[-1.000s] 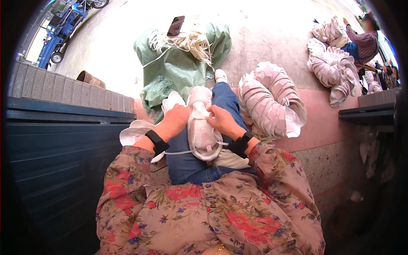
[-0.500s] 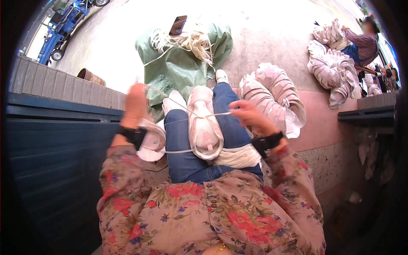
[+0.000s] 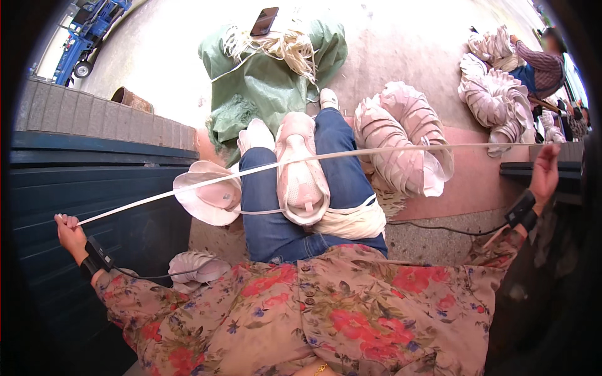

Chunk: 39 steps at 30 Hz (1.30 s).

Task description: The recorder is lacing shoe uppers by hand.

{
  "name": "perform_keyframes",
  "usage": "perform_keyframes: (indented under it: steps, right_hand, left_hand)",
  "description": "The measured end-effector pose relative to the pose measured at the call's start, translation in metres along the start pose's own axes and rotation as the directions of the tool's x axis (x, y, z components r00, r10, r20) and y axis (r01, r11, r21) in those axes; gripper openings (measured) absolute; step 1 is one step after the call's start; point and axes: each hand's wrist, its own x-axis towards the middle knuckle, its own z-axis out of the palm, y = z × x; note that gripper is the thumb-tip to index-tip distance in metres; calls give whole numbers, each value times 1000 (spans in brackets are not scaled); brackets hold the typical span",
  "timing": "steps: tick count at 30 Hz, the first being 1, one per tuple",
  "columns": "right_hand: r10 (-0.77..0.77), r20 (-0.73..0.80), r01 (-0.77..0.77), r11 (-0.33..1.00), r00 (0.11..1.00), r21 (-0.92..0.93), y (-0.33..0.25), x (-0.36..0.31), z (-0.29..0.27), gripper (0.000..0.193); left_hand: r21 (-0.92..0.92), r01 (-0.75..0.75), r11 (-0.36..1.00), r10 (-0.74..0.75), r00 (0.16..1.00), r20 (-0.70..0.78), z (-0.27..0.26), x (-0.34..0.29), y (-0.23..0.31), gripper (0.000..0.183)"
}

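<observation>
A long white shoelace (image 3: 207, 183) is drawn out taut from side to side across my lap. Its left end is pinched in my left hand (image 3: 71, 237), far out over the blue panel. My right hand (image 3: 545, 172), raised at the far right, grips the other end. Midway, the lace crosses a pale pink shoe upper (image 3: 305, 203) lying between my thighs, at its lacing area; I cannot tell if it is threaded. On my right thigh rests a bundle of white laces (image 3: 352, 220). Another upper (image 3: 210, 193) sits left of my knee, with a thin cord running toward the middle one.
Nested stacks of pink uppers (image 3: 401, 141) lie right of my leg, with a smaller stack (image 3: 199, 269) at lower left. Ahead, a green sack (image 3: 263, 84) carries loose laces (image 3: 288, 53) and a phone (image 3: 264, 21). A person (image 3: 544, 66) sits at far right beside more uppers (image 3: 495, 100).
My hands have swung wide apart, left hand outward and down, right hand outward to the right. The lace between them is now pulled long and straight across the upper.
</observation>
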Motion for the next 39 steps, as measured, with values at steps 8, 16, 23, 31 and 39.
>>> perform_keyframes:
  steps: [8, 16, 23, 31, 39]
  right_hand:
    - [224, 13, -36, 213, 975, -976, 194, -29, 45, 21]
    - [730, 402, 484, 112, 553, -868, 429, -148, 29, 12]
    - [813, 178, 447, -109, 554, -888, 471, -153, 18, 14]
    - [801, 299, 742, -248, 519, -622, 489, -153, 24, 8]
    - [882, 454, 989, -80, 127, -122, 491, -150, 44, 5]
  left_hand:
    - [456, 211, 864, -323, 929, 182, 156, -104, -115, 14]
    - [705, 419, 572, -818, 234, 525, 266, -292, -218, 27]
    - [691, -224, 688, -560, 442, 701, 276, -319, -257, 15]
    - [558, -565, 608, -315, 473, 823, 273, -321, -258, 17]
    - [583, -585, 564, -335, 484, 809, 266, -319, -262, 18]
